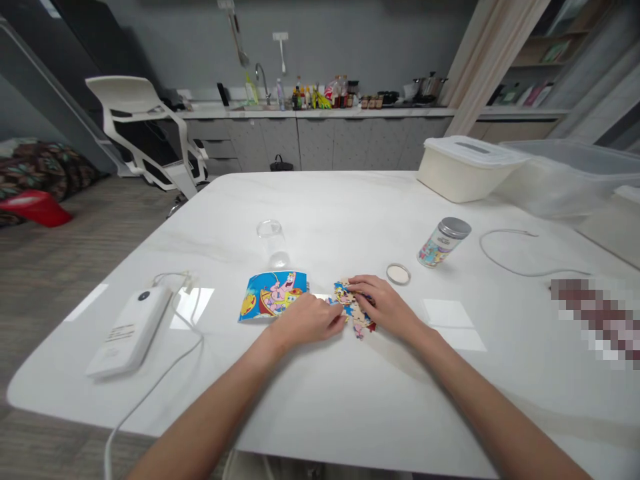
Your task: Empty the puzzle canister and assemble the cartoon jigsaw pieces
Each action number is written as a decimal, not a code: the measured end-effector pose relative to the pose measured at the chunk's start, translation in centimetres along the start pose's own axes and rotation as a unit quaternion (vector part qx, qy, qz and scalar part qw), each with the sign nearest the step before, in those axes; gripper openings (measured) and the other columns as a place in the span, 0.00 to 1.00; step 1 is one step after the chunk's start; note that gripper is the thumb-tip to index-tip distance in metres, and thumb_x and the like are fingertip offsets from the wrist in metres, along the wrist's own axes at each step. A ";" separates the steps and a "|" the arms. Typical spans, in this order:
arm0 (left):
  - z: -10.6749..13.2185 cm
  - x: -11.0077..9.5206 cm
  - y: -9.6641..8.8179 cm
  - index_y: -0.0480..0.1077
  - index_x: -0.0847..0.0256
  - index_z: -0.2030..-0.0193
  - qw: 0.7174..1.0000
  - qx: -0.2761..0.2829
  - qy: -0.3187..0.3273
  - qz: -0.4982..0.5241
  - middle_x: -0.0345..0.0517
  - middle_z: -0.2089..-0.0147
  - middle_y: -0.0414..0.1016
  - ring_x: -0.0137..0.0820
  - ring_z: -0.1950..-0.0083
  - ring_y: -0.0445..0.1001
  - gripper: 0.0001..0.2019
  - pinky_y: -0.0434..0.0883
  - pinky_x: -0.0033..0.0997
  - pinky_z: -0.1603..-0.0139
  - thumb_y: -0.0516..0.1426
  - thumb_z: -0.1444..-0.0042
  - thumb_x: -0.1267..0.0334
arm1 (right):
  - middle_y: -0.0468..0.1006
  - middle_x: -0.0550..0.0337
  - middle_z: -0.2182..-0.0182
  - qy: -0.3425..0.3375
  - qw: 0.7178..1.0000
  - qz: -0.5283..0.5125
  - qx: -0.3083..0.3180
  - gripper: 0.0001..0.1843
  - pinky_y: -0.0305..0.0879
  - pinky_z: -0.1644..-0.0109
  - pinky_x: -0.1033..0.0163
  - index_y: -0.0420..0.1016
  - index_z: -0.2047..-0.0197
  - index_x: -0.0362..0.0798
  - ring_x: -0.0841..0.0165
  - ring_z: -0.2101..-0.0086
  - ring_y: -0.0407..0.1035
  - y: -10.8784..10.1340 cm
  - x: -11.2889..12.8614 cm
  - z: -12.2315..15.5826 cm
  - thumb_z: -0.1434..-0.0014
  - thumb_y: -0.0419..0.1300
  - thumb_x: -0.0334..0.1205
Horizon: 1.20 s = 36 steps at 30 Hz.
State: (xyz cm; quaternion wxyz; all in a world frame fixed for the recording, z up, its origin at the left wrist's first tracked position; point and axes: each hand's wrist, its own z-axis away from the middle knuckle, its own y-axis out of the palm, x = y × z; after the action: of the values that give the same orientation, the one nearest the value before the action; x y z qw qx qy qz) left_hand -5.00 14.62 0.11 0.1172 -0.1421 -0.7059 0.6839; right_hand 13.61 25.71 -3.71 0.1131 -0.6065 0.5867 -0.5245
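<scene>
A small heap of jigsaw puzzle pieces (pixel 359 317), blue, pink and cream, lies on the white table between my hands. My left hand (pixel 311 320) is closed at the heap's left edge, its fingertips pinched at a blue puzzle piece (pixel 338 304) that is partly hidden. Over the right side of the heap, my right hand (pixel 383 305) rests with its fingers bent and apart, touching pieces. A cartoon picture sheet (pixel 270 295), mostly blue, lies left of the heap, just beyond my left hand. Behind my right hand is a round lid (pixel 399 273).
A clear jar (pixel 273 245) stands behind the sheet. To the right is a printed canister (pixel 443 243) with a grey lid. A white device (pixel 131 330) with a cable lies at left. Storage boxes (pixel 467 170) stand at the back right, near a loose cable (pixel 505 267).
</scene>
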 end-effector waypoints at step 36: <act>0.0 0.2 -1.2 0.75 0.59 0.59 0.999 -0.006 -0.026 -0.047 0.49 0.70 0.78 0.38 0.69 0.77 0.15 0.64 0.31 0.68 0.51 0.35 0.54 | 0.77 0.52 0.52 -0.053 0.997 -0.015 0.051 0.12 0.68 0.46 0.51 0.77 0.54 0.50 0.60 0.52 0.72 -1.1 1.6 -0.9 0.39 0.56 0.34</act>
State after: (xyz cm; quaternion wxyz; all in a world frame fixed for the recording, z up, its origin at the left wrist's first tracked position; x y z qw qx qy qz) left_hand -5.25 14.62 1.33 0.1297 -0.0921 -0.7189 0.6766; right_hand 13.20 25.11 -1.68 0.1670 -0.6352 0.5435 -0.5228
